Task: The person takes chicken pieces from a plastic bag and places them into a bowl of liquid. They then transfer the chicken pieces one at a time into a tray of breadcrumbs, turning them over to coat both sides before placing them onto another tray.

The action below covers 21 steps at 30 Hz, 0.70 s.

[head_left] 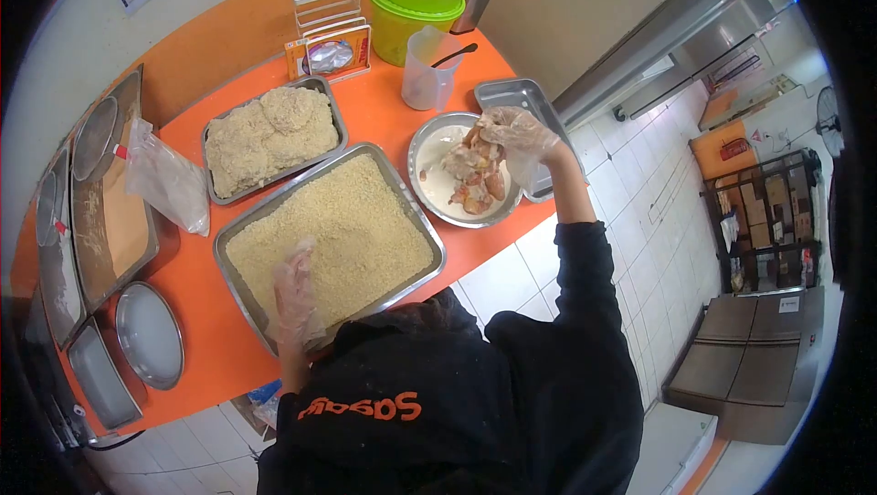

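My right hand (519,133), in a clear glove, grips a piece of meat (480,166) above a round metal bowl (416,186) of white liquid. The meat hangs down toward the liquid. My left hand (298,299), also gloved, rests at the crumbs (352,230) in the large metal tray (437,262), near its left side; its fingers are extended and it holds nothing visible. Behind the large tray, a smaller tray (341,111) holds coated pieces (274,134) heaped together.
A plastic jug (427,70) with a dark-handled utensil stands behind the bowl, near green tubs (416,15). An empty metal tray (521,91) lies right of the bowl. On the left are a plastic bag (166,175), sieves (95,139), and an oval dish (149,335).
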{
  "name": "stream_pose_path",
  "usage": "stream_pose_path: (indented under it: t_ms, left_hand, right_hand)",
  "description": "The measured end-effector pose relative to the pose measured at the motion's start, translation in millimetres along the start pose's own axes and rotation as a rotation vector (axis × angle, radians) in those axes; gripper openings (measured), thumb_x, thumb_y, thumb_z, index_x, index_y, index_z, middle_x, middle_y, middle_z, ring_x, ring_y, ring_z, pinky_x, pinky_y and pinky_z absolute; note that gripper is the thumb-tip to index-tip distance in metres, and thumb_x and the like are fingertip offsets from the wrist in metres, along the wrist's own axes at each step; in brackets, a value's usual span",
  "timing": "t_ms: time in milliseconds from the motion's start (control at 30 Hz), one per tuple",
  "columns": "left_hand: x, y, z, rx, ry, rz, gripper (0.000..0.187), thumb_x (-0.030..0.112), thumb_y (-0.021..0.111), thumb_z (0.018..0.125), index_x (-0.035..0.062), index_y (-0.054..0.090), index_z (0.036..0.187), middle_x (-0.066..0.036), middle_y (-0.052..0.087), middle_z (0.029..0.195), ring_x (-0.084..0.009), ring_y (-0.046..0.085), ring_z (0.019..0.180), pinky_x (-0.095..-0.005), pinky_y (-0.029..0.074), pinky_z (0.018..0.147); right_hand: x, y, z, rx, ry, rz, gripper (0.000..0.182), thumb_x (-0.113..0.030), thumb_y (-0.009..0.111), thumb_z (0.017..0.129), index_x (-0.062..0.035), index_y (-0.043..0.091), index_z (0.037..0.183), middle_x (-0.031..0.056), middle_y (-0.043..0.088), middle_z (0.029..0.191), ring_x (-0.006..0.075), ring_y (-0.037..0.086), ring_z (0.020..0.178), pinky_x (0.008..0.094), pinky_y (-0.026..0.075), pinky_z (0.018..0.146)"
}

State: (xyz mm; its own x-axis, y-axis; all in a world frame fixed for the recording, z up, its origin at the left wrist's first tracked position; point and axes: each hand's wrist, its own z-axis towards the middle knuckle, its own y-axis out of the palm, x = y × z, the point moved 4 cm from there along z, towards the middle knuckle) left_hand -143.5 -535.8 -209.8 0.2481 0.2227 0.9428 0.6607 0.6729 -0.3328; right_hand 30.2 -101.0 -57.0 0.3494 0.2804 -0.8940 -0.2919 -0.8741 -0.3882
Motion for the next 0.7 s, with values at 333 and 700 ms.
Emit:
stream_pose_path:
  t_ms: [333,700]
  left_hand:
    - [14,5,2,-0.029,0.085,0.008,0.037,0.026,0.045,0.104,-0.0007,0.058,0.125,-0.015,0.062,0.125,-0.0282,0.056,0.121,-0.0354,0.04,0.105]
    - [34,11,8,-0.019,0.045,-0.04,0.033,0.023,0.049,0.102,-0.0003,0.06,0.123,-0.014,0.063,0.124,-0.0263,0.057,0.119,-0.0353,0.041,0.102]
  right_hand:
    - [38,12,19,0.38,-0.003,-0.902,0.025,-0.029,0.06,0.083,-0.0069,0.071,0.084,0.0173,0.068,0.085,0.035,0.066,0.083,0.0432,0.052,0.077]
    - [60,96,42,0.207,0.056,-1.335,0.034,-0.034,0.057,0.086,-0.0054,0.071,0.099,0.0172,0.069,0.107,0.0327,0.066,0.102,0.0416,0.051,0.089]
